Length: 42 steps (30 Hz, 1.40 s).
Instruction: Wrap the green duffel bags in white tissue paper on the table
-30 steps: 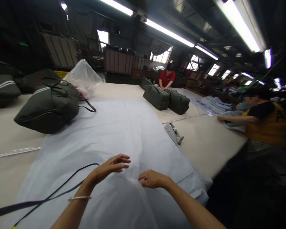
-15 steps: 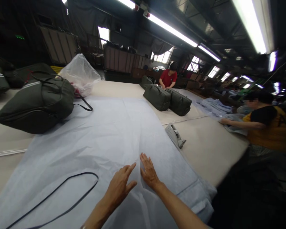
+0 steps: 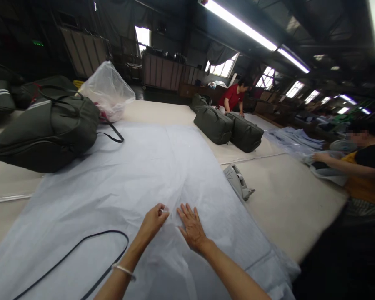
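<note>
A stack of thin, whitish translucent plastic sheets [image 3: 143, 166] lies spread and wrinkled over the table in front of me. My left hand [image 3: 154, 218] is closed, thumb and fingers pinching a fold of the top sheet. Beside it, my right hand [image 3: 193, 227] rests flat on the plastic with its fingers spread, holding nothing. A dark strap [image 3: 81, 241] lies in a loop on the sheets, left of my left forearm. Part of the strap's near end is cut off by the frame.
A dark green duffel bag [image 3: 50, 137] and a clear plastic bag [image 3: 111, 87] stand at the left. More dark bags [image 3: 215, 125] sit across the table, near a person in red [image 3: 233, 98]. A grey device [image 3: 239, 183] lies right; another person's arm [image 3: 340, 162] works beyond.
My left hand has gone from open to pinching the sheet. My right hand has spread out flatter on the plastic. The view has swung slightly left.
</note>
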Tool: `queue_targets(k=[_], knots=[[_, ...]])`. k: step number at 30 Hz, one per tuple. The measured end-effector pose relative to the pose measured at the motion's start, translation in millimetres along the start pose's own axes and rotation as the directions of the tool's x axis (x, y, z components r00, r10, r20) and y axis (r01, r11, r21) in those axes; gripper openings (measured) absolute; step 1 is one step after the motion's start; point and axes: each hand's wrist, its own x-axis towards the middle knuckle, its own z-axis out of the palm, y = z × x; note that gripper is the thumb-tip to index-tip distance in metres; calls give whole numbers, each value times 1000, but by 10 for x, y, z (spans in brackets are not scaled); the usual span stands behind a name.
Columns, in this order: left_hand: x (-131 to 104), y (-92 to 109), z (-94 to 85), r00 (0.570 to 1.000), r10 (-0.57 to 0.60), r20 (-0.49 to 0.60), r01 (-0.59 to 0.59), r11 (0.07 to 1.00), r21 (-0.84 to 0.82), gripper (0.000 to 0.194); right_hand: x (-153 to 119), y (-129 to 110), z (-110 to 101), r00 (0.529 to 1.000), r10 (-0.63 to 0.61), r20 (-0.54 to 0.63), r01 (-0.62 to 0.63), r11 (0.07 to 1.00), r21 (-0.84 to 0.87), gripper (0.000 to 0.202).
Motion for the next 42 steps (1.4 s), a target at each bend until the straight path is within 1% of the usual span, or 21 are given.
queue_targets(k=[3,5,7,8,11,12,13,14,15,16,18,19,20,22,24,26,28,32,37,40,42], knots=[[113,202,-423,992,93,83,-70,969,-239,36,217,130,-77,999,20,45,-19,1000,-25,70],[168,379,-689,968,193,160,-118,915,-386,51,437,215,-189,996,61,70,-59,998,-33,79],[203,541,-824,916,269,298,-127,899,-419,61,677,283,-323,990,120,67,-119,993,-26,79],[214,598,-825,878,277,390,-120,917,-380,63,791,311,-387,988,149,48,-149,989,-19,74],[216,616,-600,761,196,618,-70,973,-221,60,1050,405,-523,974,219,-59,-220,975,-15,57],[206,571,-482,745,151,649,-46,983,-176,56,1102,456,-548,966,238,-101,-242,970,-31,56],[192,505,-360,746,113,657,-24,989,-143,53,1138,527,-564,954,265,-143,-275,960,-57,55],[174,426,-242,763,86,640,-10,993,-121,49,1158,617,-574,934,304,-187,-324,942,-86,55],[155,339,-133,797,71,599,-13,995,-100,45,1166,726,-581,903,360,-233,-392,913,-110,56],[135,252,-36,846,72,529,-37,996,-76,42,1167,852,-586,859,433,-274,-478,870,-121,59],[108,97,125,934,138,328,-153,988,19,37,1161,1121,-588,747,591,-306,-644,758,-109,68],[106,37,192,951,198,238,-227,969,98,37,1162,1249,-584,703,649,-291,-698,709,-103,72],[116,-9,252,947,261,186,-295,937,187,41,1170,1364,-575,681,684,-261,-724,681,-106,75],[171,-66,355,919,333,212,-389,856,342,63,1217,1536,-549,700,687,-195,-713,686,-141,78],[273,-97,441,906,296,302,-407,803,435,84,1315,1637,-527,745,650,-154,-668,722,-182,78],[414,-129,513,908,229,352,-383,794,472,93,1466,1699,-528,773,620,-134,-634,748,-197,79],[589,-172,575,916,205,344,-360,797,484,94,1672,1759,-558,791,599,-127,-612,767,-193,80],[1051,-178,611,947,231,224,-318,775,546,93,2238,1917,-674,822,559,-111,-569,800,-188,81],[1636,154,385,970,180,164,-242,772,587,89,2946,2026,-854,838,540,-77,-545,827,-136,82],[1725,305,282,968,205,144,-251,778,577,81,3018,1993,-981,873,470,-132,-482,873,-77,80],[1609,277,275,950,297,99,-300,772,561,71,2797,1946,-1066,921,333,-201,-352,933,-67,73]])
